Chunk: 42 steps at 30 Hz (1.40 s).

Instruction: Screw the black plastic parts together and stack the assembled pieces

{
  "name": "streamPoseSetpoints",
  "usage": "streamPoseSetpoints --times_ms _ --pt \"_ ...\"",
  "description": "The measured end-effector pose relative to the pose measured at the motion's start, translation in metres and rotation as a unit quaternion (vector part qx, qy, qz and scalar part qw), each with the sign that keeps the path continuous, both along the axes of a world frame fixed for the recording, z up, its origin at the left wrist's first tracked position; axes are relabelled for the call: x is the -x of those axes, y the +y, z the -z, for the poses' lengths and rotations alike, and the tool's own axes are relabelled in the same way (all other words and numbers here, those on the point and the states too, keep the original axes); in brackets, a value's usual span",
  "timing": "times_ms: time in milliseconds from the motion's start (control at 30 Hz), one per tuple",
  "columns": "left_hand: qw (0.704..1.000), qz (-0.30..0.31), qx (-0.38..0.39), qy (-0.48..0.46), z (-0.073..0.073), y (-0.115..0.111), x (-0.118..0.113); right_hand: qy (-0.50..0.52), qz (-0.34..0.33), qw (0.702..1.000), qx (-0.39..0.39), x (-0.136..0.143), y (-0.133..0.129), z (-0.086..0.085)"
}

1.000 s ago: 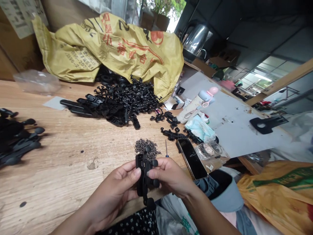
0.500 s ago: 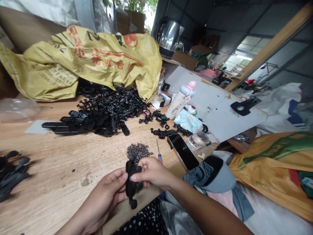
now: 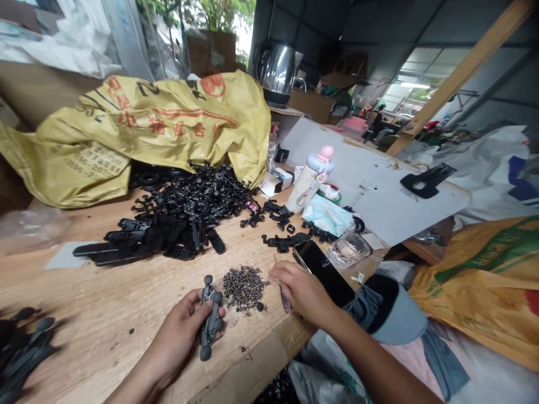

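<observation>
Two bare hands worked above a light wood-grain table [image 3: 105,303]; the left hand [image 3: 189,317] held a long black plastic bracket with round knobs [image 3: 208,322], thumb across its upper face and fingers curled around its side, the piece standing nearly end-on to the table edge; the right hand [image 3: 305,292] was lowered with bent fingers over a slim screwdriver with a translucent purplish handle [image 3: 286,301], and whether those fingers had closed on it could not be told.

Between the hands, slightly beyond them, lay a loose pile of tiny black and silver screw-like pieces [image 3: 243,285]; just beyond the right hand lay a black-screened smartphone [image 3: 326,275], with a clear plastic tub [image 3: 348,249] near its far side; farther out from that hand were scattered black plastic parts [image 3: 282,242], a pale blue soft packet [image 3: 328,215] and a whitish bottle with a pink top [image 3: 305,185].

Well beyond the left hand rose a large heap of black plastic parts [image 3: 189,205], a crumpled yellow woven sack [image 3: 168,120] lying behind and partly over it; off to that hand's left, more black knobbed pieces [image 3: 27,348] sat at the view's edge, blurred.
</observation>
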<state>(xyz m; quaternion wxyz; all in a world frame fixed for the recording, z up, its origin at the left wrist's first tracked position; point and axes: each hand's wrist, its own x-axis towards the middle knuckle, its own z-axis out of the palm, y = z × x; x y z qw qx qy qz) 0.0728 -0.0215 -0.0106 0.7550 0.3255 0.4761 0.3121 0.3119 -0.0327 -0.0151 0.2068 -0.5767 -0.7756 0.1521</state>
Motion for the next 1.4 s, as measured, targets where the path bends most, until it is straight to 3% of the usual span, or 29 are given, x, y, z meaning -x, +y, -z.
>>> streamPoseSetpoints --times_ms 100,200,300,367,433,567,667,800,1033,1167,1300,1400 --pt "1.0 -0.002 0.002 0.007 0.008 0.003 0.008 -0.138 -0.123 0.981 -0.063 -0.033 0.003 0.011" --pt "1.0 0.009 0.002 0.017 0.013 0.003 0.012 -0.106 -0.178 0.97 -0.129 -0.04 0.002 0.011" --pt "1.0 0.022 0.0 0.011 0.015 0.003 0.012 0.118 -0.072 0.975 -0.176 -0.011 -0.003 -0.004" --pt "1.0 0.026 0.003 0.001 0.015 0.004 0.012 0.314 0.029 0.938 -0.142 0.021 -0.007 -0.013" --pt "0.999 0.026 0.012 -0.014 0.016 0.005 0.012 0.427 0.036 0.9 -0.078 0.054 -0.008 -0.015" --pt "0.999 0.028 0.017 -0.032 0.017 0.007 0.012 0.412 0.002 0.911 -0.019 0.09 0.001 -0.002" --pt "0.998 0.04 0.011 -0.038 0.017 0.007 0.013 0.371 -0.008 0.928 -0.03 0.092 0.009 0.004" --pt "0.998 0.043 0.014 -0.045 0.015 0.007 0.015 0.323 -0.013 0.945 -0.042 0.09 0.012 0.001" --pt "0.998 0.037 0.031 -0.043 0.017 0.009 0.014 0.375 0.022 0.927 -0.007 0.097 0.011 0.0" --pt "0.998 0.037 0.031 -0.044 0.02 0.009 0.015 0.364 0.039 0.93 -0.038 0.099 0.012 0.001" --pt "0.998 0.029 0.037 -0.048 0.017 0.011 0.014 0.377 0.048 0.925 -0.02 0.101 0.014 0.003" --pt "0.998 0.031 0.032 -0.034 0.014 0.012 0.013 0.351 0.036 0.933 -0.07 0.102 0.014 0.005"
